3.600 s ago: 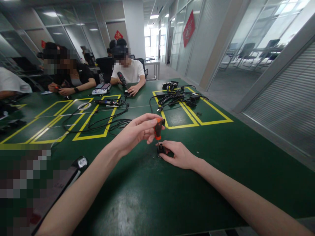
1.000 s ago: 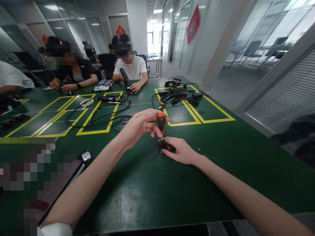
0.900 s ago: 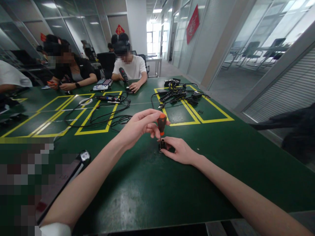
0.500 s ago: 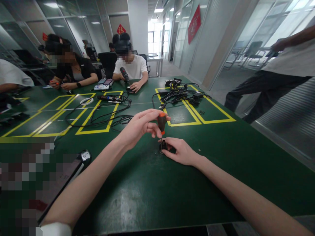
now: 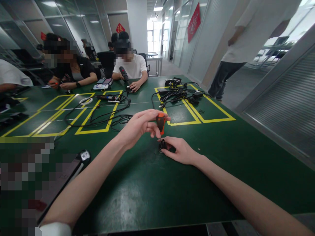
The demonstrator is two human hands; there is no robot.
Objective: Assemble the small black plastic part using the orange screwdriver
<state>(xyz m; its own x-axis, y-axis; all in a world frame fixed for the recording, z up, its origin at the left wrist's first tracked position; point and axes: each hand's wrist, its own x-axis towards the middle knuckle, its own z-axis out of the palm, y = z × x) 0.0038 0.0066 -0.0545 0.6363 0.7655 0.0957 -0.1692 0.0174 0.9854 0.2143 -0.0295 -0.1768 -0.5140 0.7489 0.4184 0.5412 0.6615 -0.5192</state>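
Near the middle of the green worktop [image 5: 147,190], the left hand [image 5: 137,126] has its fingers curled round the handle of an upright orange-and-black screwdriver [image 5: 160,123], its shaft pointing down at a small black part [image 5: 163,144]. The right hand [image 5: 180,150] pinches that part low, thumb and fingers nearly closed. It looks light and stiff, perhaps plastic, and so small that it could twist or skid; its sides seem the place to grip. The screwdriver's thick handle should hold firmly. Black cables [image 5: 176,95] lie beyond.
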